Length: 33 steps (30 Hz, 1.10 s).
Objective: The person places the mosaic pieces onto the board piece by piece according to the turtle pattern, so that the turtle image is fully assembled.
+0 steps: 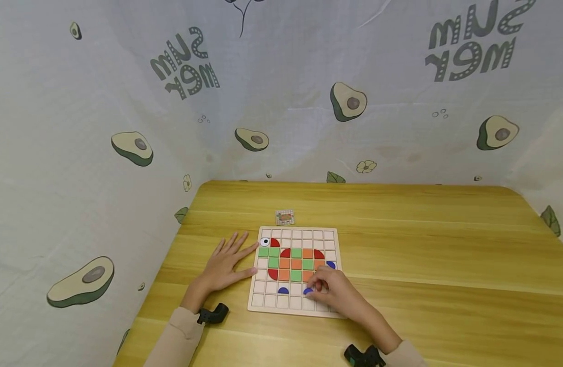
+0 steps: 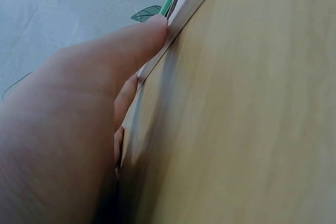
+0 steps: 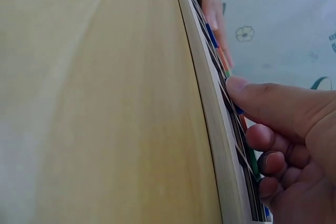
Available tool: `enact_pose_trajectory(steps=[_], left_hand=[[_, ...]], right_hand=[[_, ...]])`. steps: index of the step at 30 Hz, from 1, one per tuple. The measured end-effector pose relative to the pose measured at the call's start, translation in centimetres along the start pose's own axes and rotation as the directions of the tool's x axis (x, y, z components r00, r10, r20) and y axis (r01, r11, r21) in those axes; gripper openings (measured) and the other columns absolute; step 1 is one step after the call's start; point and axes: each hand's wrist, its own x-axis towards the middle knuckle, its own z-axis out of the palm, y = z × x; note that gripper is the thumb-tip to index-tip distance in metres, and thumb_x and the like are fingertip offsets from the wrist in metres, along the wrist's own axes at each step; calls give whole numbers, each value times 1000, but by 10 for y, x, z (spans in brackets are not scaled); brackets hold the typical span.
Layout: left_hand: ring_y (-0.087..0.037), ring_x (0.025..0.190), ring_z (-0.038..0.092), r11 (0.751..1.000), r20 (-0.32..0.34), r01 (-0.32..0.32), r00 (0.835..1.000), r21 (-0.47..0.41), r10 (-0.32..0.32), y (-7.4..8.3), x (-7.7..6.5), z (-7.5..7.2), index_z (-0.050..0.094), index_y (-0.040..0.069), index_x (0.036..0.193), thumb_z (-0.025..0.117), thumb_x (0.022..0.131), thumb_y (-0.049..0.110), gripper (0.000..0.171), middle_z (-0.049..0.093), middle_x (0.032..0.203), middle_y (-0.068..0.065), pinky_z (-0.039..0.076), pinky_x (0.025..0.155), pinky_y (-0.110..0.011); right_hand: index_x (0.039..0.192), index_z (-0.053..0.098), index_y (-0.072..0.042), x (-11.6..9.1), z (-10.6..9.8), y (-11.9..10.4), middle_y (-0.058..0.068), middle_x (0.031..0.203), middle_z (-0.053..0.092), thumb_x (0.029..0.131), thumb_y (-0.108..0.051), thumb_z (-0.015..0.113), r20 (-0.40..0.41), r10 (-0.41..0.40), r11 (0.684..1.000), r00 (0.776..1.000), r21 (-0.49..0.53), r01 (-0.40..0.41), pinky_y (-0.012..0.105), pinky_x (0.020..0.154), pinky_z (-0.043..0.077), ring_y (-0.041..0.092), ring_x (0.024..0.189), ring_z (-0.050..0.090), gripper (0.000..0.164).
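Observation:
A pale square grid board point(image 1: 258, 299) lies on the table, bearing red, green and orange tiles around its middle and a white eye piece point(image 1: 265, 241) at upper left. My left hand point(image 1: 223, 265) rests spread on the table, thumb and index finger touching the board's left edge. Near the board's lower right, my right hand point(image 1: 336, 290) pinches a blue half-circle piece point(image 1: 307, 291) over a lower-row cell; in the right wrist view the thumb covers most of it. Another blue half-circle point(image 1: 283, 290) sits further left in that row, and a blue piece point(image 1: 331, 265) lies at the right edge.
Behind the board lies a small picture card point(image 1: 285, 217) with a printed grid pattern. The wooden table point(image 1: 423, 244) extends far to the right. A white cloth point(image 1: 286, 66) printed with avocados hangs at the back and sides.

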Motion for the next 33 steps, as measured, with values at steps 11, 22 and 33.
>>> enact_pose_trajectory(steps=[11,22,33], left_hand=[[-30,152,2,1000,-5,-2,1000,-13,2,0,-1,-1,29,38,157,50,95,63,71,10,167,-3,-3,119,-55],[-30,152,1,1000,6,-2,1000,-13,2,-1,1,-1,27,39,158,50,95,64,71,9,167,-2,-2,119,-56],[-31,152,0,999,25,-6,1000,-38,7,0,5,-5,29,37,158,51,95,64,72,9,166,-3,-2,119,-56]], right_hand=[[83,72,-10,1,0,-1,-4,74,53,82,-13,83,10,26,1000,1000,-8,-26,21,56,40,12,68,47,12],[88,73,-8,-2,-2,0,-3,77,55,80,-13,85,-45,12,1000,999,26,-10,21,58,43,11,69,49,15],[94,74,-6,-6,-33,4,-7,79,55,86,-10,79,-199,6,999,980,-30,-12,23,57,41,13,70,48,10]])
